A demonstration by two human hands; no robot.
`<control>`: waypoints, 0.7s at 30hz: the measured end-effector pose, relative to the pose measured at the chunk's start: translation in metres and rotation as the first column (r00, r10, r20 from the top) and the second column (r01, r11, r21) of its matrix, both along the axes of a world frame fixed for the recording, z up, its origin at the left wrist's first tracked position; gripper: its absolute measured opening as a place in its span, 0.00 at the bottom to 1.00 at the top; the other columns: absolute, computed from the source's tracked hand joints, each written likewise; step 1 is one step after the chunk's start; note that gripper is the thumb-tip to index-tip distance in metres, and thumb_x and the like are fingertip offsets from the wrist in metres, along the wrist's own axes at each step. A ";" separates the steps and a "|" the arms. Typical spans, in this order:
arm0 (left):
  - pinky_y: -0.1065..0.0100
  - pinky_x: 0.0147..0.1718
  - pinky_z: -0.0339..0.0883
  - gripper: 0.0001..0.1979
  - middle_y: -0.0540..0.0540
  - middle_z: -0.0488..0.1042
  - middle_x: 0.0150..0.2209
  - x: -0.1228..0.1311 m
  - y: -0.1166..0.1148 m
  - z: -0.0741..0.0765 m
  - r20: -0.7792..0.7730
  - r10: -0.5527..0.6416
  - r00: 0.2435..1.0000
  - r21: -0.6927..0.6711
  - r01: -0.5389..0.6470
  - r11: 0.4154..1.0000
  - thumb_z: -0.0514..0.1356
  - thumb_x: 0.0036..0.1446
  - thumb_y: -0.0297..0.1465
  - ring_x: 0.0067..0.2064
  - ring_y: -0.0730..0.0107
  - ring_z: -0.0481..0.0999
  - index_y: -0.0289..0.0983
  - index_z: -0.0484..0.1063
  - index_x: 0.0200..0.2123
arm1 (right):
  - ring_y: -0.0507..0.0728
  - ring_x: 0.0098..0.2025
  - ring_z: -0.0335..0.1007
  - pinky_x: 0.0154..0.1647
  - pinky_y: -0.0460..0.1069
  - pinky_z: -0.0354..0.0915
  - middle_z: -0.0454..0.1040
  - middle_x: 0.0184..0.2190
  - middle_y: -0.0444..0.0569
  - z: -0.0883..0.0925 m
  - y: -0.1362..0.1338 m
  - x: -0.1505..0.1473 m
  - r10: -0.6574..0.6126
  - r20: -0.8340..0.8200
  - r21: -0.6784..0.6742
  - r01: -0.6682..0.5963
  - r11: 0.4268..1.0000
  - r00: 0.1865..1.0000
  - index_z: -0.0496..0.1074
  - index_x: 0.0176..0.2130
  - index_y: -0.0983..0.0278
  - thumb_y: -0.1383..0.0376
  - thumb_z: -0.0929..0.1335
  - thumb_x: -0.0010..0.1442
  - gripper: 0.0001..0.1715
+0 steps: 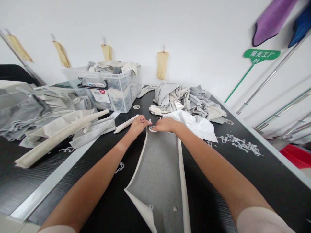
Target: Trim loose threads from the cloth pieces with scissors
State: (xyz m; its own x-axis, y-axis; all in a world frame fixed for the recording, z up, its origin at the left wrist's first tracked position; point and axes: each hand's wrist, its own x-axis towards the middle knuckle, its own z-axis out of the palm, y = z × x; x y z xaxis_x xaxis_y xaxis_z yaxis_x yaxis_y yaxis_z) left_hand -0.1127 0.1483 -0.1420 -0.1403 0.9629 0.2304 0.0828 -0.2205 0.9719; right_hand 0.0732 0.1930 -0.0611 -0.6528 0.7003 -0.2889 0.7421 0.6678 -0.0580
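A long grey cloth strip (161, 168) with pale side edges lies lengthwise before me on the black table. Its near left corner is folded over, showing a whitish underside. At its far left corner my left hand (139, 125) is closed in a pinch on the cloth edge, with a scrap of white thread by the fingertips. Close beside it, my right hand (166, 125) is closed, palm down, over the strip's far end. A white loop (153, 129) shows at its fingertips; whether it is a scissors handle is unclear, as the fingers hide the rest.
Piled grey and white cloths (179, 95) lie beyond my hands. A clear plastic bin (119, 94) full of cloth stands back left, near a rolled cream cloth (60, 137). Thread scraps (240, 144) lie right. Yellow gloves (162, 64) hang on the wall.
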 end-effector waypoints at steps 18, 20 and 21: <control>0.53 0.52 0.69 0.23 0.46 0.85 0.31 -0.003 -0.007 0.014 0.012 0.064 0.998 -0.033 -0.063 0.997 0.70 0.48 0.32 0.43 0.51 0.85 0.44 0.54 0.31 | 0.74 0.51 0.79 0.48 0.58 0.68 0.83 0.49 0.64 0.006 -0.012 0.002 -0.054 0.022 0.013 0.054 0.998 0.998 0.84 0.47 0.62 0.29 0.57 0.62 0.49; 0.55 0.50 0.69 0.23 0.47 0.85 0.31 -0.005 -0.005 0.011 0.005 0.082 0.997 -0.022 -0.082 0.996 0.70 0.48 0.33 0.43 0.52 0.85 0.44 0.53 0.31 | 0.74 0.53 0.78 0.49 0.59 0.68 0.82 0.51 0.63 0.008 -0.015 0.002 -0.050 0.033 -0.011 0.051 0.999 0.998 0.84 0.48 0.61 0.29 0.56 0.63 0.49; 0.56 0.49 0.69 0.23 0.47 0.84 0.31 -0.007 -0.003 0.010 0.003 0.094 0.996 -0.013 -0.094 0.995 0.70 0.48 0.34 0.43 0.52 0.85 0.44 0.54 0.31 | 0.74 0.53 0.78 0.50 0.59 0.68 0.82 0.51 0.63 0.009 -0.017 0.002 -0.047 0.041 -0.022 0.048 0.999 0.998 0.84 0.48 0.61 0.29 0.56 0.63 0.49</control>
State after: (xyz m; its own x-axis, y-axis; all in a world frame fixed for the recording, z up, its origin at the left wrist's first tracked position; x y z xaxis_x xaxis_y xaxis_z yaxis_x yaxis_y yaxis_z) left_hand -0.1194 0.1453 -0.1323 -0.2314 0.9483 0.2170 0.0993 -0.1989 0.9750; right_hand 0.0752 0.1757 -0.0518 -0.6064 0.7232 -0.3304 0.7751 0.6304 -0.0425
